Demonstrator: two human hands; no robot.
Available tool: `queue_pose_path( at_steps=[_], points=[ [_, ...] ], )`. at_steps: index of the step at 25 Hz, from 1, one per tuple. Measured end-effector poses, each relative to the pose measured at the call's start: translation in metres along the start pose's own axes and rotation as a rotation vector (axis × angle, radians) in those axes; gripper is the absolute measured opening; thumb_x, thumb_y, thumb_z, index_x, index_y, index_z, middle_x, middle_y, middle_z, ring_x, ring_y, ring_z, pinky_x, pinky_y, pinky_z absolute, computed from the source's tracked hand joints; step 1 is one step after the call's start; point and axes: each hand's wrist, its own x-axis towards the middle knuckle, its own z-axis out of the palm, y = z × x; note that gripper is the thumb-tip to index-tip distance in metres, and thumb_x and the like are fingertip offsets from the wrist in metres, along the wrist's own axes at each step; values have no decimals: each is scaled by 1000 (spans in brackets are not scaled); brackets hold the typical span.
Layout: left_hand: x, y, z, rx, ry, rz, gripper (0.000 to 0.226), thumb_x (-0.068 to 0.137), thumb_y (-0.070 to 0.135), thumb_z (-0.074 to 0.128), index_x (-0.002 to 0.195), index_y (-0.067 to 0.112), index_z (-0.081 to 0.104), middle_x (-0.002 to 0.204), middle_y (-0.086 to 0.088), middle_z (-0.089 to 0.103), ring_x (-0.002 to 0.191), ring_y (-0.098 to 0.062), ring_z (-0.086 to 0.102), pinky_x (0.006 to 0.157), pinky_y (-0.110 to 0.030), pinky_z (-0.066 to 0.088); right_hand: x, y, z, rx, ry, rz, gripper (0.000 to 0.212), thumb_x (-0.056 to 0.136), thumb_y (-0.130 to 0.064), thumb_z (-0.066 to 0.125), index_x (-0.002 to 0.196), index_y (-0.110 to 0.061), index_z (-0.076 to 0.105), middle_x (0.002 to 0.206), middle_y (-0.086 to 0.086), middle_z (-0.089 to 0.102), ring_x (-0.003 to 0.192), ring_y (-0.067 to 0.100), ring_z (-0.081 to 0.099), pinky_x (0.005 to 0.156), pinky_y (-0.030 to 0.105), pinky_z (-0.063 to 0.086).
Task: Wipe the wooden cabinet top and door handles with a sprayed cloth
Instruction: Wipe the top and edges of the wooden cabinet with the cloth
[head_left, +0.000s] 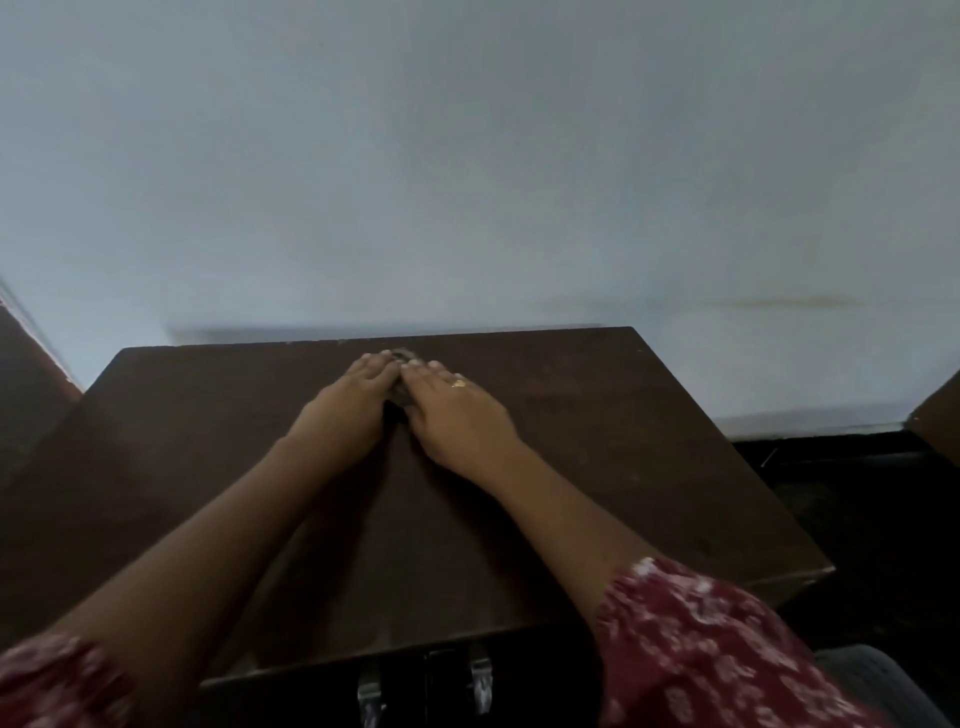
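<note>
Wiping the cabinet top (623, 467) is the step in hand, by my reading: both arms reach to the middle of its far edge, close under the wall (467, 156). Left grip (358, 387) and right grip (457, 410) lie side by side, nearly touching, fingers straight and laid flat, pressing down rather than pinching. Cloth (401, 357) sits beneath them, almost all hidden; only a small dark grey bit shows past the fingertips and in the gap between the two hands. Cannot tell how it is folded, or whether it is damp. Frame somewhat blurred. No clear streaks on the wood, so how much is done I cannot judge. Next move, likely: draw the cloth back toward the front edge under even pressure, then shift sideways for overlapping passes out to the corners. Door handles (480, 675), two metal pulls just below the front edge, are not yet reached; they will call for a curled, wrapping hold on the cloth instead of flat palms.
</note>
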Motion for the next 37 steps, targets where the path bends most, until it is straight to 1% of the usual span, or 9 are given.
queue_pose_path(
  at_steps=[4, 9, 13, 15, 19, 23, 28, 34, 37],
  points=[
    [-3, 51, 11, -20, -23, 113, 56, 93, 4, 36, 147, 8, 21, 159, -7, 15, 148, -20, 11, 119, -27, 9, -43, 19, -15, -25, 8, 151, 48, 98, -18, 35, 145, -9, 27, 154, 8, 29, 143, 23, 24, 116, 35, 18],
    [-47, 48, 1, 59, -10, 74, 52, 97, 10, 33, 148, 13, 21, 160, -3, 15, 148, -15, 11, 119, -27, 10, -70, -32, 2, 11, 93, 280, 50, 97, -22, 25, 145, -8, 25, 155, 11, 28, 144, 24, 21, 116, 36, 17],
    [-97, 2, -20, 98, 3, -13, 54, 95, 13, 41, 147, 14, 25, 159, -2, 20, 147, -15, 17, 119, -27, 13, -69, -92, 16, 86, 40, 166, 53, 93, -24, 27, 143, -3, 29, 151, 16, 34, 142, 30, 27, 115, 40, 21],
    [-123, -21, -28, 82, -21, -48, 54, 95, 10, 38, 147, 15, 25, 159, -2, 20, 147, -15, 17, 119, -29, 11, -76, -115, 16, 72, 40, 53, 56, 90, -27, 27, 138, -1, 38, 144, 19, 44, 136, 34, 38, 111, 44, 30],
    [-150, -18, -21, -51, -24, -51, 45, 98, 13, 33, 143, 10, 33, 157, -7, 25, 146, -20, 20, 119, -34, 14, -107, -102, 0, 22, -60, -100, 52, 90, -26, 38, 139, -7, 40, 146, 13, 43, 136, 30, 38, 112, 42, 30],
    [-154, 11, -11, -52, -8, -13, 40, 100, 20, 31, 136, 6, 39, 155, -9, 28, 146, -21, 18, 118, -33, 13, -127, -88, -8, 3, -25, -19, 55, 86, -26, 38, 139, -10, 41, 146, 11, 43, 137, 30, 38, 112, 45, 28],
    [-173, -10, -21, -27, -3, -23, 40, 98, 13, 32, 137, 6, 35, 154, -9, 30, 145, -20, 22, 120, -32, 12, -128, -121, 4, 57, 18, -3, 55, 86, -24, 40, 138, -8, 42, 145, 13, 45, 136, 32, 38, 111, 42, 33],
    [-217, -64, -52, -42, -5, -239, 37, 98, 13, 33, 135, 10, 38, 145, -10, 42, 135, -31, 37, 105, -44, 36, -111, -196, 33, 86, -8, -106, 55, 83, -26, 34, 127, 0, 54, 129, 20, 59, 119, 40, 55, 95, 49, 49],
    [-242, -100, -64, -18, 13, -342, 37, 96, 9, 35, 132, 6, 40, 140, -17, 45, 126, -37, 45, 99, -50, 41, -94, -238, 48, 107, -79, -162, 54, 81, -26, 35, 124, -1, 57, 125, 19, 63, 114, 40, 59, 90, 48, 52]
  ],
)
